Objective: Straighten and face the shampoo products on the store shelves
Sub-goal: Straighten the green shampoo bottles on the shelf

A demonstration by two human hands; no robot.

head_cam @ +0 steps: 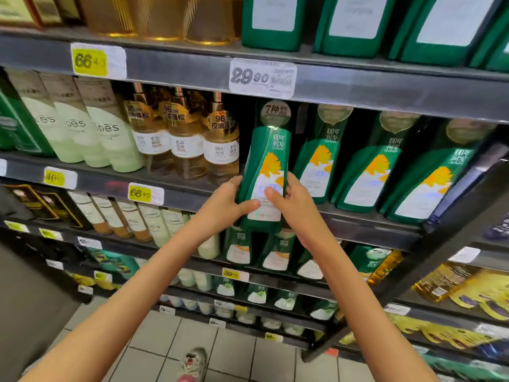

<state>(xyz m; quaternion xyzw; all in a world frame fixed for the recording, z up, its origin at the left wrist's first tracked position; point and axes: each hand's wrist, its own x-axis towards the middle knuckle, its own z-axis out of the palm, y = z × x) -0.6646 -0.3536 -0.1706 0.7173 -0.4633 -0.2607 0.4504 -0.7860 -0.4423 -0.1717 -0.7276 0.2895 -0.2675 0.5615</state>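
Green shampoo bottle [265, 161] is upright with its label facing outward, held in front of the shelf [358, 224] edge. The left hand [223, 208] grips its lower side at 9 o'clock and the right hand [292, 205] at 3 o'clock, both thumbs curled across the label. Matching green bottles [366, 172] stand at its 3 o'clock, amber pump bottles [187, 142] at 9 o'clock, and a price tag [263, 77] at 12.

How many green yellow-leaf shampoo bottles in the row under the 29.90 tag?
4. The held bottle is gripped by left hand and right hand; to its right stand the second bottle, third bottle and fourth bottle. More may hide behind.
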